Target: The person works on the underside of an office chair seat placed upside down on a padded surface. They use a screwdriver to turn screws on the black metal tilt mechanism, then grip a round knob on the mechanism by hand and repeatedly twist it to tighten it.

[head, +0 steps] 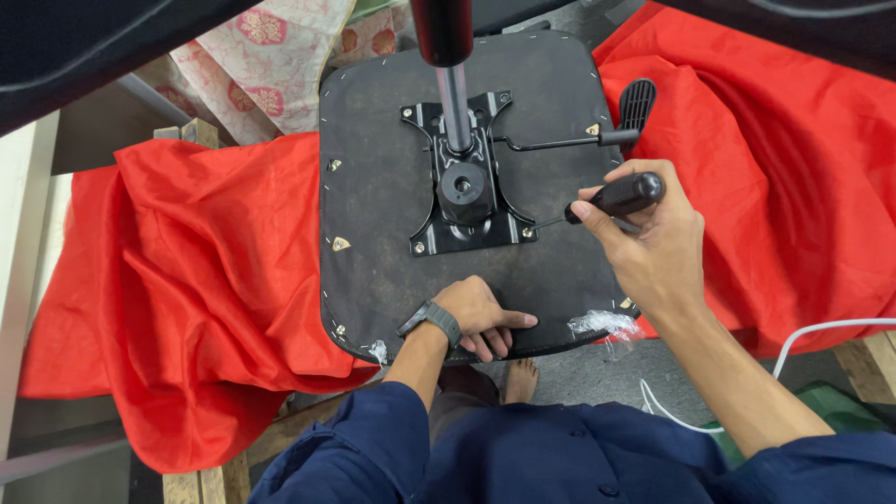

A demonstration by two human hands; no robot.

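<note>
Black and upturned, one chair seat (383, 187) is lying on one red cloth (187, 280), one metal mounting plate (464, 187) bolted at its middle. One right hand (644, 247) is gripping one black-handled screwdriver (616, 198), its tip resting at the plate's corner. One left hand (476, 315) is clasping the seat's near edge.

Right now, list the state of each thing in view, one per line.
Chair seat: upside down on red cloth.
Black metal mechanism plate: lying on the seat.
Screwdriver: gripped, tip at plate's corner screw.
Left hand: gripping seat's near edge.
Right hand: closed on screwdriver.
</note>
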